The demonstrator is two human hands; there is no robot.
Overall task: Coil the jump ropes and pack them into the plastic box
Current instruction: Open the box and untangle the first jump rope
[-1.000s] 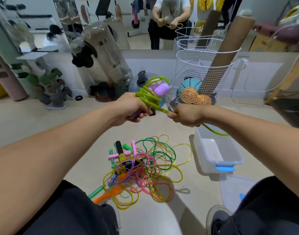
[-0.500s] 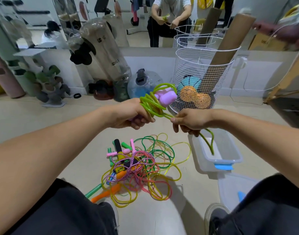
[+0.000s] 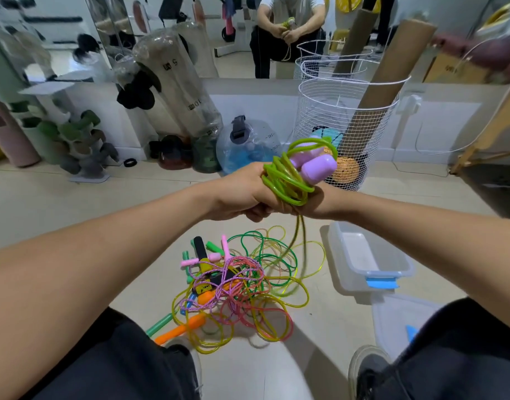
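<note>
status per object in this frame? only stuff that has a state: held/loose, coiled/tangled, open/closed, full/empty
green jump rope: mostly coiled, tail hanging loose
purple handles: bundled inside the coil
left hand: grips the coil
right hand: mostly hidden behind the coil, holds the rope
rope pile: tangled on the floor, untouched
plastic box: open, no ropes inside
lid: off, on the floor beside the box

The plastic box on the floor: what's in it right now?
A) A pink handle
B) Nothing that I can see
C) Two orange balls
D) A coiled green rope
B: the plastic box shows only its bare pale bottom, while the green rope is up in the left hand and right hand.
</note>
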